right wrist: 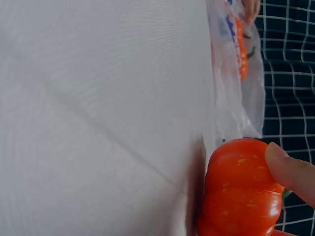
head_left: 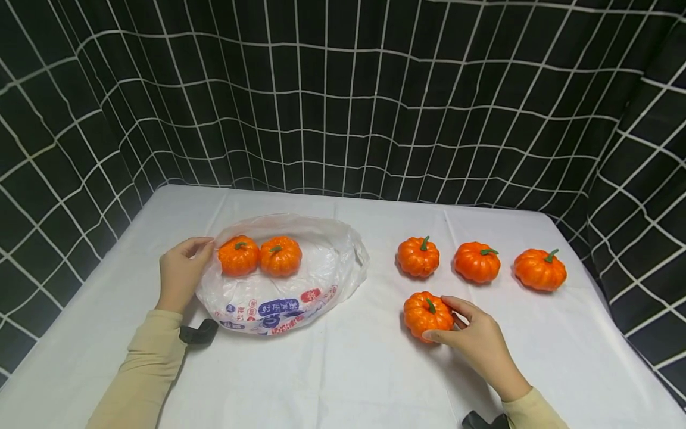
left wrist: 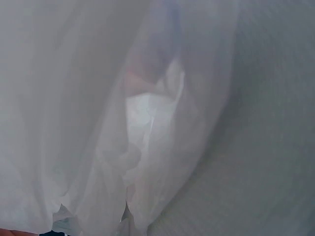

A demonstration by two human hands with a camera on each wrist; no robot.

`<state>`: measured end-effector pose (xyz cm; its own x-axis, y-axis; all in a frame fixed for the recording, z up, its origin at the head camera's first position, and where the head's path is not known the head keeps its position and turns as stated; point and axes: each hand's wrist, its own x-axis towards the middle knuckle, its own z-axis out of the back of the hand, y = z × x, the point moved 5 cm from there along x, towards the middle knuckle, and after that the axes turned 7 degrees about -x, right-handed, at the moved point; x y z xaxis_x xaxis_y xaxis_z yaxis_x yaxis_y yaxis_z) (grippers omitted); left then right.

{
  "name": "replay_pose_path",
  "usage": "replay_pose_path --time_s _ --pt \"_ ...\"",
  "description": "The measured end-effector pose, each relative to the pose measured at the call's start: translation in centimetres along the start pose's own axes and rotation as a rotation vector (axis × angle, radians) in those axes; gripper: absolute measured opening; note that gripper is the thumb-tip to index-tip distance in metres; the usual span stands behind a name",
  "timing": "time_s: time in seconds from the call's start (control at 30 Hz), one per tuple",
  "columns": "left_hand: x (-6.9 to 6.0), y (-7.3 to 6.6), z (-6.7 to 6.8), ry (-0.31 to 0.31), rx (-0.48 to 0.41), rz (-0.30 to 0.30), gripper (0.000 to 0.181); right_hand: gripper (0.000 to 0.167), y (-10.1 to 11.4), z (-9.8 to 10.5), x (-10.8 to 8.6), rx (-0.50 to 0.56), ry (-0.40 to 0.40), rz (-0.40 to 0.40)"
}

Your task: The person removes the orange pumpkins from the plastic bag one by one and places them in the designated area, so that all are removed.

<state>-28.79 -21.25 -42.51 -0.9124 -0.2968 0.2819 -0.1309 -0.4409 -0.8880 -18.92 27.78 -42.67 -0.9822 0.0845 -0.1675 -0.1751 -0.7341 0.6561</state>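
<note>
left hand [head_left: 184,271] pinches our bag [head_left: 316,289] at its left rim | right hand [head_left: 479,336] grips a pumpkin [head_left: 422,314], right of the bag | we'd best squeeze evenly and hold the rim wide

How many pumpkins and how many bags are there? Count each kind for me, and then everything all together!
Plastic bag: 1
Orange pumpkins: 6 (2 in the bag, 1 held by the right hand, 3 in a row)
Total: 7

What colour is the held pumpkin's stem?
The stem is green, best seen in the head view.
</note>
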Motion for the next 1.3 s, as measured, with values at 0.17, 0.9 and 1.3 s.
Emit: replay_pose_path --time_s 0.17,0.9,1.3 --pt "0.0 0.0 -0.1 0.008 0.001 0.012 0.026 0.089 -0.2 0.0 0.2 -0.05 -0.001 -0.004" --pt "0.1 0.2 -0.1 0.007 0.01 0.004 0.027 0.085 0.3 -0.1 0.2 0.01 0.005 0.043" --pt "-0.1 0.0 0.0 0.011 0.007 0.02 0.028 0.078 1.8 1.2 0.0 0.045 -0.076 0.13"
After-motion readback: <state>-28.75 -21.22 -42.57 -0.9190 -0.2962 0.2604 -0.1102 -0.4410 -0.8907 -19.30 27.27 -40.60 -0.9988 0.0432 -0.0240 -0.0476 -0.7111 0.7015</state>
